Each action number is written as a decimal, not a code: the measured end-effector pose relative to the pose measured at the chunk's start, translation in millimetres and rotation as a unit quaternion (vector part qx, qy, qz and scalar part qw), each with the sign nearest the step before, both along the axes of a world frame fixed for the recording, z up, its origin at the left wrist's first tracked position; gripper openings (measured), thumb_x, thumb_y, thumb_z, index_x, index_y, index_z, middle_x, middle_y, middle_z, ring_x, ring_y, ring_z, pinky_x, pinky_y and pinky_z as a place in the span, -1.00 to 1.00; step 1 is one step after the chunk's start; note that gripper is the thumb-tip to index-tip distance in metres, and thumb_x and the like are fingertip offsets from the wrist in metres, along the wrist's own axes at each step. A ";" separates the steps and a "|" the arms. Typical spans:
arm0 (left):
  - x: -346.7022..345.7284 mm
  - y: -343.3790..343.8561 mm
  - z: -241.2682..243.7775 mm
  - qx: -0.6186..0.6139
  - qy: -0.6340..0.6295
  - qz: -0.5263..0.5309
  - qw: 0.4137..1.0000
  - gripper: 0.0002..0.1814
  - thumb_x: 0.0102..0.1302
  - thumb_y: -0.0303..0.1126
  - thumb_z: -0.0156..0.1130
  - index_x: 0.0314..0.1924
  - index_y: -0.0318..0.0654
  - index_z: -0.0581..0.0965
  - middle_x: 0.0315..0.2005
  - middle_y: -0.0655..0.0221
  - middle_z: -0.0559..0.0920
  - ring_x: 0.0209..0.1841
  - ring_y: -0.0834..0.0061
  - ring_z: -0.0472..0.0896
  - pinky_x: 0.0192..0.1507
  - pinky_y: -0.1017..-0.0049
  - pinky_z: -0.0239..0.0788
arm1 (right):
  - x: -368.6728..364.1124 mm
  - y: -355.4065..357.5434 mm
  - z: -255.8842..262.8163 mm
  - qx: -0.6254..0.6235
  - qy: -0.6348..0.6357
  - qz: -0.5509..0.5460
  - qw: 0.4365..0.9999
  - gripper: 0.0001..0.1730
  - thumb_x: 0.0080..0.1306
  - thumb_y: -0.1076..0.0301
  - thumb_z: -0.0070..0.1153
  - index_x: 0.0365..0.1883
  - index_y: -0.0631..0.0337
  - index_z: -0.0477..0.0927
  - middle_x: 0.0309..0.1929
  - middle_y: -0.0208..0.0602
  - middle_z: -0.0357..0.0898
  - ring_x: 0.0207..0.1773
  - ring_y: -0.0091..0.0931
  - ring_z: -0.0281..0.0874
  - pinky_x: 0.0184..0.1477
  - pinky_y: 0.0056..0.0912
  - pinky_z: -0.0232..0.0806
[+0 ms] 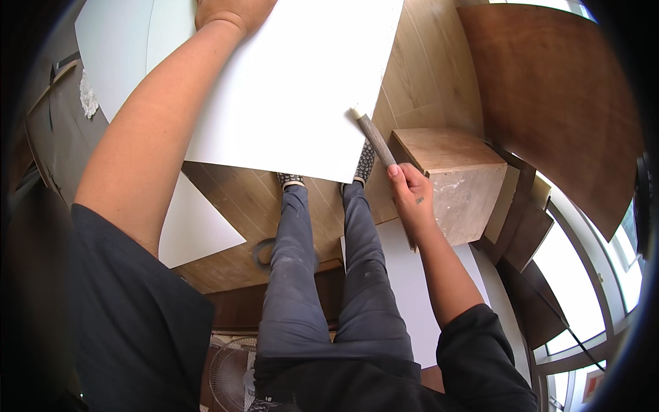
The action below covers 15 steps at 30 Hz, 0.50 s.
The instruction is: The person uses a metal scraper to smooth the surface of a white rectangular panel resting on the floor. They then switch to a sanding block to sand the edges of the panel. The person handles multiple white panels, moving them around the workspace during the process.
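My right hand [412,193] grips a greyish-brown cylindrical stick [378,140] with a pale tip. The tip points up and left, over the right edge of a large white sheet [288,98]. My left hand [234,13] is at the top of the view, over or on this sheet; its fingers are cut off by the frame, so its grip is hidden. A paler sheet [116,51] extends to the left of it. Below the near edge of the white sheet are my feet in patterned shoes [292,178].
A worn wooden box [463,201] stands by my right hand. Behind it rises a large brown wooden panel [551,103]. More white sheets [201,221] lie on the wood-look floor [329,206]. A wire-guard fan [231,376] is behind my legs; windows [571,278] line the right.
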<state>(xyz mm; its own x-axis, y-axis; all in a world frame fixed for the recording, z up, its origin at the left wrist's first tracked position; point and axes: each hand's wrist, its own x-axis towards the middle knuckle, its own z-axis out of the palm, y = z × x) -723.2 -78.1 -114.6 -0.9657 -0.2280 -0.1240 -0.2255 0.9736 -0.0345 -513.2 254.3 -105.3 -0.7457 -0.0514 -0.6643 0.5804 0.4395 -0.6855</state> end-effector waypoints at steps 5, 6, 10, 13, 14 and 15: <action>-7.5 0.5 -0.5 -0.003 -0.003 0.000 1.000 -0.13 0.52 0.20 -0.16 0.62 -0.16 0.00 0.64 0.14 -0.08 0.67 0.21 -0.18 0.64 0.15 -0.42 | -75.7 -46.0 -15.8 -0.057 0.046 -0.045 0.996 -0.59 0.50 0.09 0.20 -0.33 0.31 0.64 -0.51 -0.58 0.45 -0.42 -0.71 0.29 -0.38 -0.56 0.18; -6.0 -0.6 -0.6 -0.004 0.006 -0.001 1.000 -0.14 0.52 0.19 -0.16 0.62 -0.16 0.00 0.64 0.14 -0.08 0.67 0.21 -0.18 0.64 0.15 -0.42 | -78.9 -49.8 -16.9 -0.062 0.059 -0.045 0.995 -0.56 0.51 0.05 0.18 -0.40 0.26 0.59 -0.55 -0.61 0.38 -0.48 -0.74 0.24 -0.44 -0.59 0.13; -3.8 -5.3 -2.5 -0.004 0.002 0.001 1.000 -0.15 0.53 0.19 -0.17 0.62 -0.15 0.00 0.63 0.13 -0.08 0.67 0.22 -0.18 0.64 0.15 -0.42 | -16.3 -8.7 -15.1 -0.036 0.014 -0.028 0.999 -0.59 0.49 0.09 0.20 -0.32 0.31 0.65 -0.47 -0.54 0.51 -0.37 -0.70 0.36 -0.32 -0.57 0.24; -4.7 -3.2 -2.7 -0.004 -0.012 0.007 1.000 -0.15 0.53 0.19 -0.18 0.63 -0.14 0.00 0.64 0.14 -0.09 0.67 0.22 -0.18 0.64 0.15 -0.43 | -15.4 -4.1 -12.6 0.010 -0.013 -0.006 1.000 -0.59 0.48 0.10 0.22 -0.21 0.37 0.71 -0.37 -0.45 0.64 -0.28 -0.65 0.48 -0.19 -0.53 0.35; -4.9 -2.1 -2.8 -0.006 -0.013 0.008 1.000 -0.15 0.53 0.19 -0.18 0.63 -0.14 0.00 0.64 0.14 -0.09 0.67 0.22 -0.19 0.64 0.16 -0.43 | -24.5 -7.0 -14.3 0.021 -0.013 0.000 1.000 -0.58 0.48 0.10 0.22 -0.18 0.38 0.71 -0.36 -0.44 0.66 -0.27 -0.64 0.49 -0.18 -0.52 0.36; -6.8 0.4 -0.6 -0.005 -0.012 0.008 1.000 -0.15 0.54 0.19 -0.18 0.63 -0.14 -0.01 0.64 0.14 -0.09 0.67 0.22 -0.19 0.64 0.16 -0.43 | -47.1 -20.9 -17.9 -0.014 0.021 -0.031 0.999 -0.56 0.48 0.08 0.21 -0.17 0.38 0.72 -0.36 -0.44 0.65 -0.27 -0.63 0.49 -0.19 -0.52 0.36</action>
<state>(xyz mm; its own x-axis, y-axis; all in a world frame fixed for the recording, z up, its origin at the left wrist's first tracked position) -730.0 -77.6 -115.2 -0.9589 -0.2442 -0.1442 -0.2394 0.9696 -0.0506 -560.3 233.4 -123.2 -0.7756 -0.0234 -0.6308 0.5757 0.3835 -0.7221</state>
